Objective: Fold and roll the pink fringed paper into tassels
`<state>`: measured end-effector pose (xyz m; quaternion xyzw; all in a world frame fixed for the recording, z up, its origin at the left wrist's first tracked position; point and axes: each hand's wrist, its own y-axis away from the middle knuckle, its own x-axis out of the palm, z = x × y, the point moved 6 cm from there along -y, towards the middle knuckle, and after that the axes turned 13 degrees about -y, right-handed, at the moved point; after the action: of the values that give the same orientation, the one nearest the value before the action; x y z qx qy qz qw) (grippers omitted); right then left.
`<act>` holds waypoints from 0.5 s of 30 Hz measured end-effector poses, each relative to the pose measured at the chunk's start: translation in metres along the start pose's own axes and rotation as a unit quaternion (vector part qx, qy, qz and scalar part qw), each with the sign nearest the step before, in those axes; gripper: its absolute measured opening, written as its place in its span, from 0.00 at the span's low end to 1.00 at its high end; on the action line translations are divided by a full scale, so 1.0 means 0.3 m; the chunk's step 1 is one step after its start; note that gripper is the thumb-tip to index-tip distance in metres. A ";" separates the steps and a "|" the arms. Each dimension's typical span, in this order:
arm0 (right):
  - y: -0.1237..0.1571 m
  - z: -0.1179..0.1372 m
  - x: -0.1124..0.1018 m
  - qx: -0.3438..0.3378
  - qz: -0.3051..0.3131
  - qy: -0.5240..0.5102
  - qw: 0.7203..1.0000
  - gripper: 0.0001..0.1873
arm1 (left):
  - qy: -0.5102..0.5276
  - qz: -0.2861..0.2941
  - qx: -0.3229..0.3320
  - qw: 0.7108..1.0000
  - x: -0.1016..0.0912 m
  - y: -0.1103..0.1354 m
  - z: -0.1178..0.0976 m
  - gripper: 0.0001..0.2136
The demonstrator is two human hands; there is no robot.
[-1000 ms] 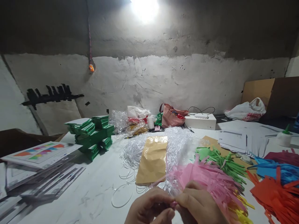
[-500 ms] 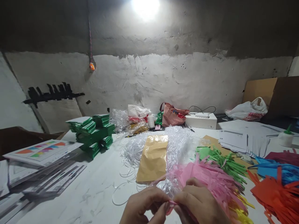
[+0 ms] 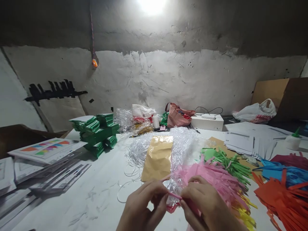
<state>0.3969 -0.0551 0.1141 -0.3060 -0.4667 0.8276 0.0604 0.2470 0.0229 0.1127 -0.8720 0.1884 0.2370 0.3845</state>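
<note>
My left hand [image 3: 145, 203] and my right hand [image 3: 207, 202] are close together near the front of the table, each closed in a pinch. Between their fingertips runs a short, narrow pink strip [image 3: 175, 195]. A darker red-pink band [image 3: 172, 209] curves just below it; what it belongs to is unclear. Behind the fingers lies clear shiny plastic string [image 3: 174, 184]. Beside and partly under my right hand spreads a heap of fringed pink tissue paper [image 3: 204, 171]. A flat brown paper packet [image 3: 157, 158] rests on the clear string beyond my left hand.
Fringed paper in green [image 3: 228, 162], blue [image 3: 276, 170], orange-red [image 3: 284, 199] and yellow [image 3: 245, 216] lies to the right. Stacks of green-edged card [image 3: 96, 133] and printed sheets [image 3: 48, 150] are at left. A glue bottle [image 3: 293, 141] stands far right.
My hands have moved slightly apart, so more of the pink strip shows between them. The red-pink band below is now more visible. The camera view has shifted a little.
</note>
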 end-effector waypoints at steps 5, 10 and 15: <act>0.044 -0.051 0.040 0.054 -0.045 -0.080 0.994 0.14 | 0.286 0.080 -0.146 0.944 0.110 0.004 0.062 0.17; 0.033 -0.123 -0.143 0.144 -0.075 -0.064 0.985 0.18 | 0.198 -0.035 -0.233 0.952 -0.118 -0.048 0.197 0.18; 0.093 -0.228 -0.366 0.232 -0.073 0.096 0.965 0.14 | -0.001 -0.171 -0.322 0.931 -0.515 -0.009 0.460 0.20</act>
<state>0.5290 -0.0625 0.1150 -0.3270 -0.2748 0.8734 0.2342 0.0851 0.1521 0.1190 -0.9679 -0.0501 0.2162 0.1180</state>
